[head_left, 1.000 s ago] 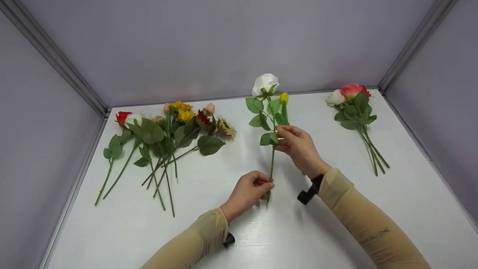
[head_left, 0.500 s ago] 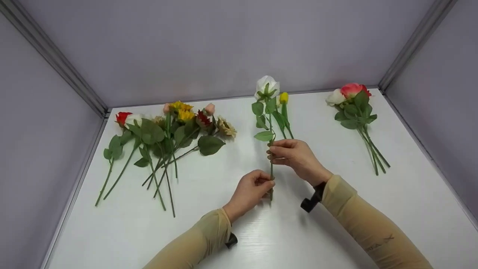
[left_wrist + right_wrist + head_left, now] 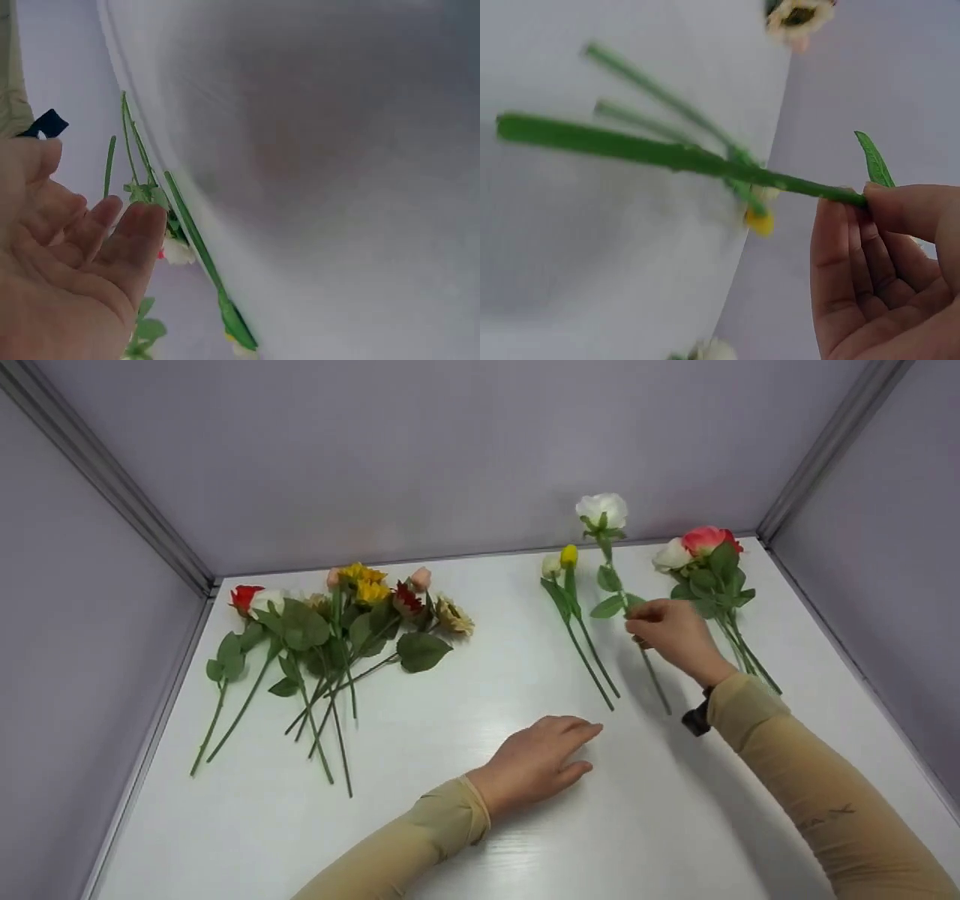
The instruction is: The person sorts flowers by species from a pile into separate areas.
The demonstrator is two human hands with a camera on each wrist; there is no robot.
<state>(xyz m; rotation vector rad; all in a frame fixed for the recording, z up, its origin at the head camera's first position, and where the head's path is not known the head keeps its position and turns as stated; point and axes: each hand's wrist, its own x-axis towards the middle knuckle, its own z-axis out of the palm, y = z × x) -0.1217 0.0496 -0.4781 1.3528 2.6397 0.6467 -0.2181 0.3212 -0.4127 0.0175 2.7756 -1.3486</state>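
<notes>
My right hand (image 3: 675,636) pinches the green stem (image 3: 780,180) of a white rose (image 3: 602,512) between thumb and fingers. The rose is held with its bloom toward the back wall and the lower stem slanting down to the right. Left of it lie two tulips, one yellow (image 3: 569,556) and one white (image 3: 551,566), side by side on the table. My left hand (image 3: 534,765) is over the table in front of the tulip stems, palm down with the fingers extended, and holds nothing; its bare palm (image 3: 75,277) shows in the left wrist view.
At the back right lies a bunch with a pink bloom (image 3: 705,540), a white one (image 3: 673,555) and some red. A loose pile on the left has sunflowers (image 3: 371,590), a red rose (image 3: 245,598) and several other stems. Grey walls enclose the white table (image 3: 450,735).
The right hand has carried the white rose to the right, past the tulips, after sliding down its stem. The left hand has let go of the stem's lower end and its fingers have straightened.
</notes>
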